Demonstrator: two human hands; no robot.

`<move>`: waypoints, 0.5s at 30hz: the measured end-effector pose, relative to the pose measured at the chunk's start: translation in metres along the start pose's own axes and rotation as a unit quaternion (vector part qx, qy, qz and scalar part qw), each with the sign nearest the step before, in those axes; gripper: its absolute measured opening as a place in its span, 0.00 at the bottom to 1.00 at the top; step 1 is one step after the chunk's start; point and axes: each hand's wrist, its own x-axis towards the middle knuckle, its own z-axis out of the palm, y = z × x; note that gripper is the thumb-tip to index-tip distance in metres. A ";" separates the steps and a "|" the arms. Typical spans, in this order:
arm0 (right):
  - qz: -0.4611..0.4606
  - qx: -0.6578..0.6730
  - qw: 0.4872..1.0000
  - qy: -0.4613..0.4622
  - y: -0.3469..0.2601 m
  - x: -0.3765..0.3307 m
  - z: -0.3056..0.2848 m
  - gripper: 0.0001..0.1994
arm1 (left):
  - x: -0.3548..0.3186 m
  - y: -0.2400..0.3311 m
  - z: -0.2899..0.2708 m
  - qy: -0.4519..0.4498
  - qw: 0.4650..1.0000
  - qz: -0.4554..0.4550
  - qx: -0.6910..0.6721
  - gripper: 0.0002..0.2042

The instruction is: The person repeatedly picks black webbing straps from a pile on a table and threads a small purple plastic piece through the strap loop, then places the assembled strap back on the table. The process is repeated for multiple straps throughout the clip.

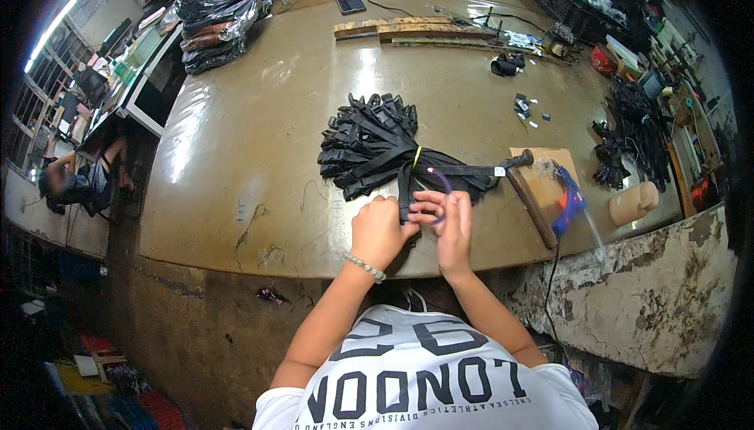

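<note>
A bundle of black straps point(369, 143), tied with a yellow band, lies fanned out on the brown worktable point(259, 139). My left hand point(378, 230) and my right hand point(448, 222) meet at the table's near edge and both grip one black strap point(404, 194) that runs up toward the bundle. My right hand also holds a thin purple stick-like thing point(440, 182) with a lit tip. A bead bracelet is on my left wrist.
A hammer point(525, 190) lies on a wooden block to the right, next to a blue glue gun point(567, 202) and a tan roll point(635, 204). More black straps point(628, 135) lie far right. Bagged goods point(216, 10), a phone point(350, 2) and wooden slats point(412, 28) sit at the back. A person point(75, 182) sits at far left.
</note>
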 end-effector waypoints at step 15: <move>-0.078 -0.165 0.980 -0.073 0.002 0.002 0.008 0.10 | -0.015 -0.056 0.021 0.014 0.810 -0.183 -0.558 0.11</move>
